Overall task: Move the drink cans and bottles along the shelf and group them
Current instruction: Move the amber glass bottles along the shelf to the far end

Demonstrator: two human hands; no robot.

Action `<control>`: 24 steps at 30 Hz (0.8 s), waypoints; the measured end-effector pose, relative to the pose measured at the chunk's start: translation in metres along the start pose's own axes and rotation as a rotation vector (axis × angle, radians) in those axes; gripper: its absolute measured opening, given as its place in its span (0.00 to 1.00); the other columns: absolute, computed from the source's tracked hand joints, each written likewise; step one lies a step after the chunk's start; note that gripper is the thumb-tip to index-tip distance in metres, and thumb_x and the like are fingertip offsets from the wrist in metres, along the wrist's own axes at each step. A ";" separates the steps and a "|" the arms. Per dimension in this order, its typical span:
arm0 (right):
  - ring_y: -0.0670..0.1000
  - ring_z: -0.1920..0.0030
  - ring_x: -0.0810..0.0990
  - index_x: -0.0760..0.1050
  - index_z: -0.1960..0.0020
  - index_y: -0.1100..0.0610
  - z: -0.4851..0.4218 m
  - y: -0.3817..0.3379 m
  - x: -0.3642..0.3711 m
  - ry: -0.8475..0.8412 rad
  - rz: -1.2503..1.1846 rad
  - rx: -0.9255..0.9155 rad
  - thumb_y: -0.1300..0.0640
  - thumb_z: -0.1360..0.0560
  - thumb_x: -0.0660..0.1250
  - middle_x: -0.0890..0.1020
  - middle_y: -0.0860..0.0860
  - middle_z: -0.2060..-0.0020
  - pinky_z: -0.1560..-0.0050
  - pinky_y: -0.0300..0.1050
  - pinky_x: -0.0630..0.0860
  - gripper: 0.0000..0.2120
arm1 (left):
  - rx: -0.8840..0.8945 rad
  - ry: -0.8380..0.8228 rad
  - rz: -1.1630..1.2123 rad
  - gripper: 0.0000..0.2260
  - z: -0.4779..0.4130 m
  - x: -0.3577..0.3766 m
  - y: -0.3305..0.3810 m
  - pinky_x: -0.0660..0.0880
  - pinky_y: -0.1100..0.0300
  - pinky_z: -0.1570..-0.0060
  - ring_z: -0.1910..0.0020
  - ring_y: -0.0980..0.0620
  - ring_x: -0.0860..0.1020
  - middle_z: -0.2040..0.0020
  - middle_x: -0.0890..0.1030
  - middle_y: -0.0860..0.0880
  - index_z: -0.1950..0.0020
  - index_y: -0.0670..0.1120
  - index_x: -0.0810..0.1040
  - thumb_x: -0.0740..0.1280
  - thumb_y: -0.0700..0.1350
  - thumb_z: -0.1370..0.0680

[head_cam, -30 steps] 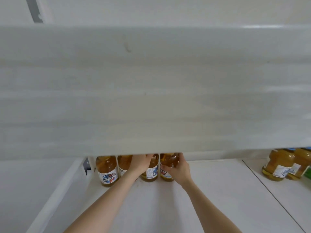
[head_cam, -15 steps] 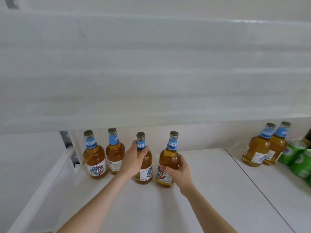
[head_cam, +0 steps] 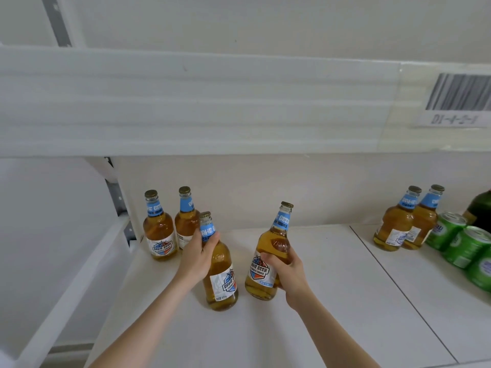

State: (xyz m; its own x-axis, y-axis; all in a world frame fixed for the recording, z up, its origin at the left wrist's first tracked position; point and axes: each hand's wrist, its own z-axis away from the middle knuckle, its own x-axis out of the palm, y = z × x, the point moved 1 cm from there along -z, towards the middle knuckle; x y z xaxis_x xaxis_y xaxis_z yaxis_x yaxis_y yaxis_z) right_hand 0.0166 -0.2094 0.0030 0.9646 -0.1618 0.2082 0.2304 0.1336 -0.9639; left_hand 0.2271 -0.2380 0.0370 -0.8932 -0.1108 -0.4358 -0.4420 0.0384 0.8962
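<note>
On the white shelf (head_cam: 332, 293) in front of us we count six amber beer bottles with blue neck bands and gold caps. Our left hand (head_cam: 198, 258) curls round the shoulder and neck of the left-held bottle (head_cam: 221, 277), thumb over the blue band. It stands almost upright, with the cap tipped slightly toward 11 o'clock. Our right hand (head_cam: 291, 272) wraps the belly of the right-held bottle (head_cam: 267, 264), whose long axis leans with the cap toward 1 o'clock. We cannot tell whether either base touches the shelf.

At 10 o'clock from the left-held bottle, two back bottles (head_cam: 159, 232) stand upright side by side. Far off at 2 o'clock from the right-held bottle, a right-hand pair (head_cam: 393, 227) stands touching. Beside that pair are three green cans (head_cam: 467, 247) and one dark green bottle (head_cam: 481, 211), which is cut off by the frame. The labels read "DAHE BEER". At 1 o'clock, the upper shelf edge (head_cam: 186, 102) carries a barcode tag (head_cam: 459, 94) whose code is too blurred to read.
</note>
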 end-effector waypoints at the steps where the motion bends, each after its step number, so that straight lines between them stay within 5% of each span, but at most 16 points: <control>1: 0.54 0.54 0.86 0.77 0.44 0.50 0.004 0.000 -0.001 0.001 0.004 0.004 0.62 0.30 0.75 0.86 0.53 0.52 0.54 0.53 0.82 0.17 | -0.013 0.009 -0.002 0.25 0.004 -0.001 0.000 0.65 0.60 0.39 0.30 0.48 0.69 0.29 0.72 0.47 0.23 0.46 0.61 0.58 0.55 0.18; 12: 0.55 0.53 0.86 0.76 0.43 0.50 0.055 -0.003 -0.036 0.011 0.048 0.000 0.61 0.32 0.77 0.85 0.53 0.51 0.53 0.53 0.82 0.20 | -0.050 0.022 -0.009 0.25 0.061 0.010 0.014 0.70 0.55 0.38 0.33 0.47 0.72 0.34 0.74 0.47 0.26 0.45 0.65 0.59 0.57 0.19; 18: 0.54 0.53 0.85 0.76 0.44 0.49 0.100 -0.007 -0.073 0.012 0.089 -0.018 0.60 0.32 0.77 0.85 0.52 0.51 0.51 0.54 0.82 0.20 | -0.002 0.049 -0.024 0.21 0.110 0.031 0.036 0.69 0.59 0.50 0.52 0.56 0.73 0.48 0.74 0.52 0.30 0.44 0.68 0.59 0.55 0.18; 24: 0.53 0.51 0.85 0.75 0.43 0.50 0.154 -0.010 -0.129 0.050 0.141 -0.036 0.60 0.33 0.77 0.84 0.52 0.50 0.51 0.52 0.82 0.21 | 0.003 0.021 -0.035 0.17 0.163 0.064 0.050 0.78 0.53 0.47 0.51 0.52 0.78 0.50 0.79 0.49 0.37 0.48 0.69 0.59 0.57 0.19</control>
State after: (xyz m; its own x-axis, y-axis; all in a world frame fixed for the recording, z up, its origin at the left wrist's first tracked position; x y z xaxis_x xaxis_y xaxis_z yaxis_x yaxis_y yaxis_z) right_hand -0.0908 -0.0392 0.0109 0.9792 -0.1930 0.0626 0.0875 0.1232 -0.9885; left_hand 0.1340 -0.0815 0.0403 -0.8753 -0.1333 -0.4648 -0.4730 0.0369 0.8803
